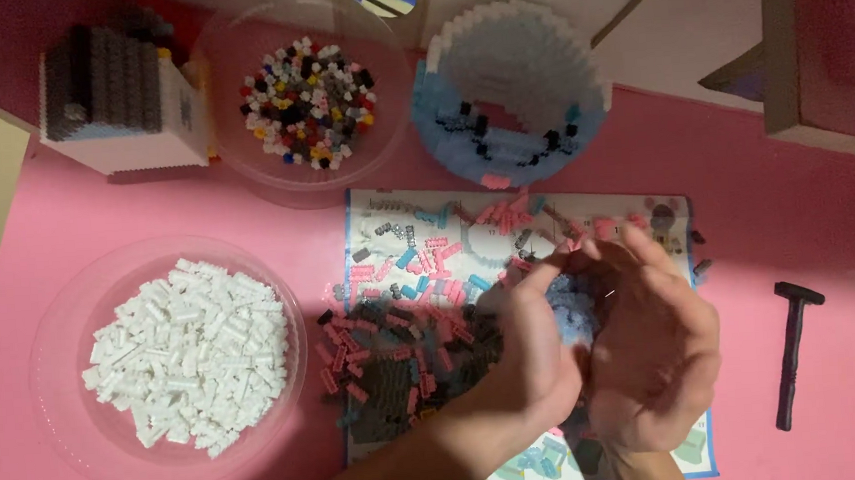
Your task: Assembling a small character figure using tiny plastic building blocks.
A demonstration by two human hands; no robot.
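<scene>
While both hands meet, L hand [530,348] & R hand [651,350] fingers clasp blue brick piece [573,310] btwn them.

Two bare hands [605,343], bare forearms, no sleeves

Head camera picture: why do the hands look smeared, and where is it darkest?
Head view: both hands, left hand and right hand, are motion-blurred around a pale blue piece; the white bricks stay fairly sharp; shadow darkens the pink table at the right.
</scene>
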